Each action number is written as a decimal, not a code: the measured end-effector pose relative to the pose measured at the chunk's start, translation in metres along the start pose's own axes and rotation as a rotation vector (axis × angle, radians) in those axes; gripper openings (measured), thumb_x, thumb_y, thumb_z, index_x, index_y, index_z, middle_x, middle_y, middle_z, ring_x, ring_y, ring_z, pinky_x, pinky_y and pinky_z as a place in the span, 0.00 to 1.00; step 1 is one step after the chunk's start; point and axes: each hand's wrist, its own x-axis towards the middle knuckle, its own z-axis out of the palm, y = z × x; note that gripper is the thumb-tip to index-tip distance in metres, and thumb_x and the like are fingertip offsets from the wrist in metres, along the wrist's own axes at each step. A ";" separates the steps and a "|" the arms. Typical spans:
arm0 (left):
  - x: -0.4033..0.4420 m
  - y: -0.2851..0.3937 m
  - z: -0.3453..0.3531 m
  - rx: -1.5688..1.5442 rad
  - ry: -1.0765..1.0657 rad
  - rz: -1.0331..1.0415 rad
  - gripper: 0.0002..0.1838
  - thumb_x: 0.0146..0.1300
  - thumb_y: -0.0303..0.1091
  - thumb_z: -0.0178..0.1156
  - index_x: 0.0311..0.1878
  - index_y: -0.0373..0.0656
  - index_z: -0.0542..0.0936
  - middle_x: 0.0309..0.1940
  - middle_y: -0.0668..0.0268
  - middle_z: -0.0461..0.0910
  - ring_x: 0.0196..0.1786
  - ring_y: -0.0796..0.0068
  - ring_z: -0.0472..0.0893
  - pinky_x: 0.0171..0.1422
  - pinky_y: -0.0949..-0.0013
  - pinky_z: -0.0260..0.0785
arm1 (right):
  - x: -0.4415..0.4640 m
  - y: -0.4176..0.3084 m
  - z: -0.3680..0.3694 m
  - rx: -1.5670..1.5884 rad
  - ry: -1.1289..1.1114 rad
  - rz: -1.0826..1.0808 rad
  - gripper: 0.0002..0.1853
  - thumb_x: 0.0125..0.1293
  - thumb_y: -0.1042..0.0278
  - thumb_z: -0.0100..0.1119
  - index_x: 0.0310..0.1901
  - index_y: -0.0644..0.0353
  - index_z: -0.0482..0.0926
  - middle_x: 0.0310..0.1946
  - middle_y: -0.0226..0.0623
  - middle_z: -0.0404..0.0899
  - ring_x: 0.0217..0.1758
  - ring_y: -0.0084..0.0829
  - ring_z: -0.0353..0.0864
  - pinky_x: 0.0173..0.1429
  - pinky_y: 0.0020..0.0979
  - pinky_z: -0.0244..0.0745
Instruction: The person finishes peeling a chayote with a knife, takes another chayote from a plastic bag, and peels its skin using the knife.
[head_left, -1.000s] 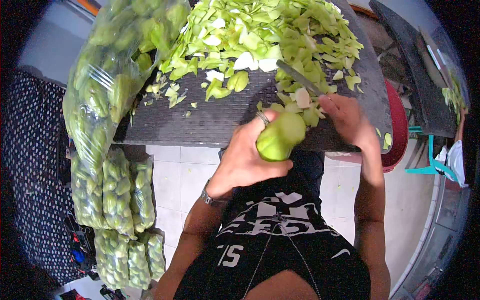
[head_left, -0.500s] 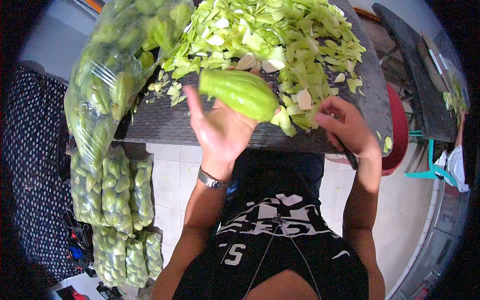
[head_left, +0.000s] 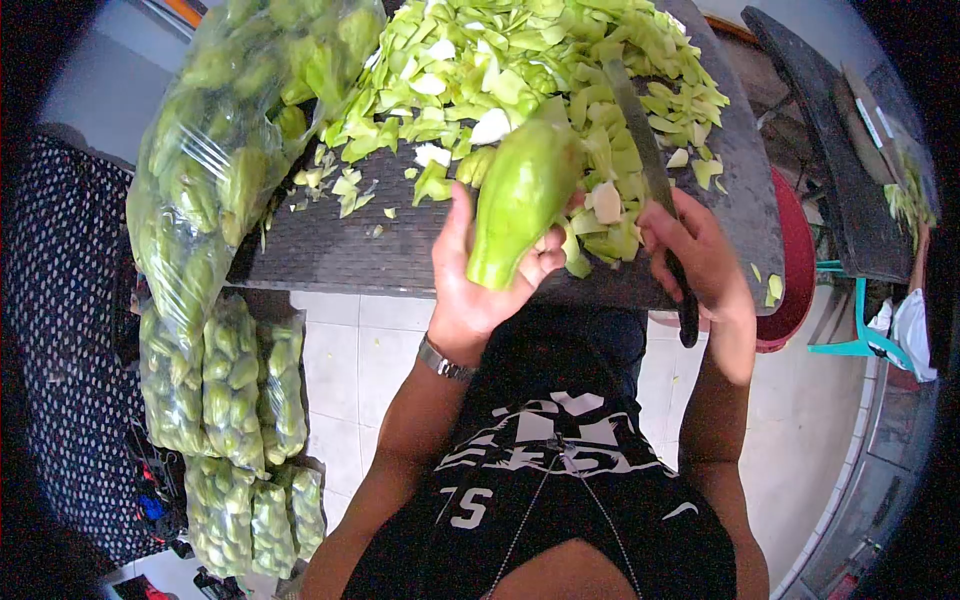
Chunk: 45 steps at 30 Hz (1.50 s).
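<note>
My left hand (head_left: 472, 305), wearing a metal watch, holds a pale green chayote (head_left: 527, 190) over the near edge of the dark table (head_left: 330, 245). The fruit's flat cut end faces my body and its rounder end points away. My thumb is on its left side and my fingertips show at the right. My right hand (head_left: 700, 255) grips the dark handle of a long knife (head_left: 642, 130), blade pointing away from me over the peelings. Blade and chayote are apart. A heap of green peelings (head_left: 500, 55) spreads behind them, with a pale cut piece (head_left: 604, 202) near the blade.
A big clear bag of chayotes (head_left: 190, 190) leans over the table's left edge. Several smaller filled bags (head_left: 230, 380) lie below it. At the right are a red tub (head_left: 793, 260), a teal stool (head_left: 862, 325) and another dark table (head_left: 850, 150) with another knife (head_left: 872, 125).
My left hand has shifted right and turned the chayote, so its cut end swung from the left towards me. The knife blade, not visible before, now shows pointing away.
</note>
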 end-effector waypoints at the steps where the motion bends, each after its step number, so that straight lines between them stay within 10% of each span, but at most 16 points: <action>1: 0.000 -0.002 -0.002 0.002 0.009 -0.021 0.41 0.74 0.63 0.51 0.76 0.40 0.64 0.67 0.41 0.73 0.58 0.56 0.80 0.59 0.58 0.77 | -0.001 0.000 0.001 -0.074 0.029 -0.042 0.14 0.75 0.54 0.61 0.43 0.58 0.76 0.23 0.25 0.72 0.16 0.16 0.68 0.19 0.24 0.60; 7: -0.005 -0.011 0.017 0.499 0.292 -0.074 0.46 0.59 0.45 0.73 0.76 0.38 0.61 0.55 0.48 0.79 0.45 0.63 0.84 0.50 0.61 0.81 | -0.011 -0.008 0.015 -0.588 0.161 -0.444 0.24 0.73 0.44 0.62 0.44 0.63 0.78 0.27 0.35 0.78 0.24 0.26 0.79 0.29 0.32 0.71; 15: -0.007 -0.024 0.025 0.864 0.456 -0.162 0.45 0.52 0.25 0.75 0.72 0.40 0.61 0.46 0.60 0.81 0.37 0.70 0.84 0.41 0.68 0.80 | -0.027 -0.017 0.035 -0.764 0.089 -0.561 0.31 0.57 0.40 0.75 0.44 0.62 0.78 0.35 0.50 0.82 0.38 0.55 0.84 0.42 0.46 0.78; 21: -0.010 -0.039 0.011 1.090 0.328 0.002 0.50 0.52 0.34 0.81 0.72 0.40 0.58 0.61 0.57 0.77 0.64 0.65 0.78 0.68 0.62 0.72 | -0.025 -0.016 0.039 -0.882 0.085 -0.651 0.32 0.55 0.42 0.77 0.43 0.65 0.77 0.35 0.50 0.80 0.38 0.55 0.83 0.40 0.44 0.77; 36: -0.003 -0.030 0.002 1.435 0.321 0.166 0.51 0.42 0.44 0.86 0.65 0.38 0.64 0.56 0.57 0.79 0.59 0.67 0.80 0.63 0.62 0.74 | -0.024 -0.014 0.040 -0.983 0.031 -0.664 0.33 0.54 0.40 0.77 0.41 0.65 0.77 0.32 0.49 0.78 0.34 0.54 0.82 0.36 0.45 0.76; 42: -0.007 -0.023 0.021 1.634 0.336 0.050 0.47 0.42 0.32 0.81 0.65 0.38 0.64 0.53 0.61 0.77 0.56 0.70 0.77 0.63 0.65 0.71 | -0.001 -0.007 0.020 -0.876 0.098 -0.746 0.30 0.61 0.36 0.69 0.34 0.62 0.76 0.29 0.49 0.79 0.33 0.53 0.82 0.37 0.47 0.76; 45: -0.012 -0.025 0.039 1.528 0.342 0.015 0.45 0.42 0.27 0.78 0.65 0.39 0.66 0.52 0.63 0.75 0.56 0.72 0.76 0.64 0.66 0.69 | 0.022 -0.007 -0.008 -0.792 0.187 -0.401 0.32 0.67 0.37 0.65 0.31 0.66 0.77 0.26 0.53 0.78 0.31 0.53 0.81 0.37 0.48 0.73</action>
